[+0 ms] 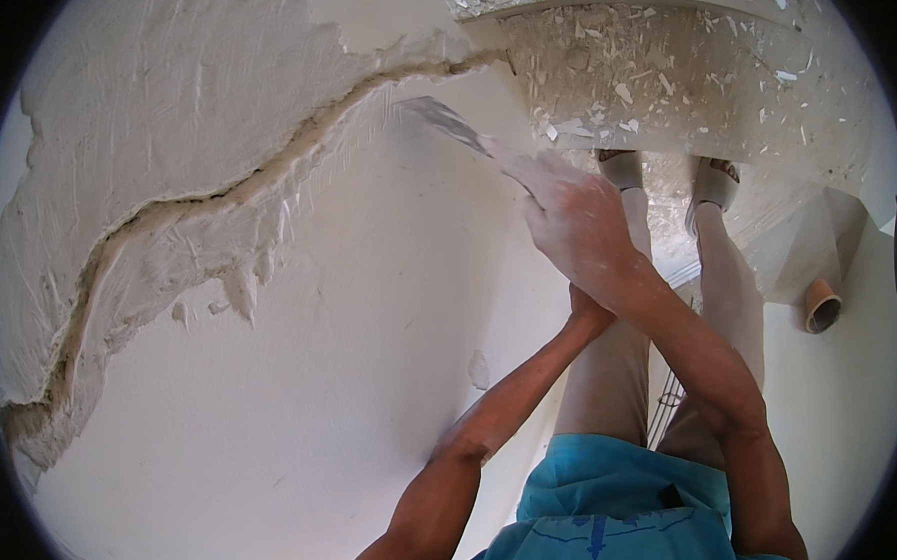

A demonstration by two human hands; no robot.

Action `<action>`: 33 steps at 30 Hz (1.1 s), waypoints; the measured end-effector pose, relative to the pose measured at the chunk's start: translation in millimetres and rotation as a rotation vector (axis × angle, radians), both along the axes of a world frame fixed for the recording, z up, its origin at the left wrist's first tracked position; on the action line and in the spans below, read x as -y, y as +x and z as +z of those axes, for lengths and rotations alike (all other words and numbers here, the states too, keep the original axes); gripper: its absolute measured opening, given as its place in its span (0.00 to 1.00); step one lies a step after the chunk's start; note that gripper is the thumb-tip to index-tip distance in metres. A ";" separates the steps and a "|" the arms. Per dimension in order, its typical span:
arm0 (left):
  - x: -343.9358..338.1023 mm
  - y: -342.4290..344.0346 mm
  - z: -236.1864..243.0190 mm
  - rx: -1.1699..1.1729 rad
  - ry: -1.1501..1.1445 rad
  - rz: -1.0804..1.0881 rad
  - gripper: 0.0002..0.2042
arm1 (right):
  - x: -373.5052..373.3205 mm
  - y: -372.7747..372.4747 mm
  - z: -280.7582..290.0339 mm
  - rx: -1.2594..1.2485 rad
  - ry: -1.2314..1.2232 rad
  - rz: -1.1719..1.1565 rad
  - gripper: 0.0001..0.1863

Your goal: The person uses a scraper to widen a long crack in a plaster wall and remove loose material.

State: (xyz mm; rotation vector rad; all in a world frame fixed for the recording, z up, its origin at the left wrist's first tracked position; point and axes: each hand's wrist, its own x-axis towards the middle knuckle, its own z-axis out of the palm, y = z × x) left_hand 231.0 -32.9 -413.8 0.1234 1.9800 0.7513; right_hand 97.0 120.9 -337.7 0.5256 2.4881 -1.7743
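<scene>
My right hand (581,219), dusted with white powder, is closed around the handle of a scraper (449,123). Its flat grey blade points up and left, against or very near the white wall (387,253), just below a long jagged crack (307,141). Around the crack the outer coat is stripped back to rough plaster. My left hand (592,307) lies behind my right wrist; its fingers are hidden, so what it holds, if anything, does not show.
Pale paint flakes litter the dusty floor (680,70) beyond my sandaled feet. An orange-brown pipe end (822,306) sticks out at the right. Between my legs, a few thin metal rods (666,406) are visible.
</scene>
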 end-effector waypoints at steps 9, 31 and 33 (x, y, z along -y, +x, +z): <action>-28.9 -30.2 22.2 0.101 -0.377 -0.225 0.26 | -52.5 53.7 34.1 0.399 -0.682 -0.221 0.26; -32.9 -29.1 141.6 -0.377 -0.112 -0.100 0.24 | -213.2 340.5 -14.1 0.796 -0.201 -0.534 0.13; -27.2 -31.8 163.1 -0.374 -0.090 -0.068 0.24 | -215.7 378.4 -25.0 0.854 -0.247 -0.574 0.11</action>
